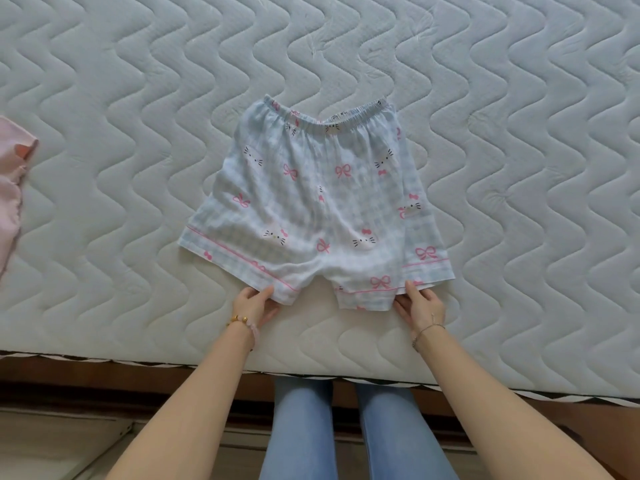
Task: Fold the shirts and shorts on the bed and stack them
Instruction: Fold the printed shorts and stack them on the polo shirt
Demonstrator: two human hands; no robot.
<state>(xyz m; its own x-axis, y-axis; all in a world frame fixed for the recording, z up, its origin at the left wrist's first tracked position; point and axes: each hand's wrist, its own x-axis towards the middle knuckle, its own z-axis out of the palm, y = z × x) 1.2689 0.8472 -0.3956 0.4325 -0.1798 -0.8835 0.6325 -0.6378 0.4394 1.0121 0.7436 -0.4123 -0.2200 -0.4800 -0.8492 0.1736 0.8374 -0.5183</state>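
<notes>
A pair of light blue checked shorts [311, 202] with pink bows and cat faces lies flat on the quilted mattress [519, 168], waistband away from me, leg hems toward me. My left hand [256, 304] pinches the hem of the left leg between thumb and fingers. At the hem of the right leg, my right hand [420, 304] pinches the fabric the same way. Both hands sit near the bed's front edge.
A pink garment [12, 188] lies crumpled at the far left edge of the mattress. The wooden bed frame [104, 379] runs below the mattress edge, and my legs in blue jeans stand against it.
</notes>
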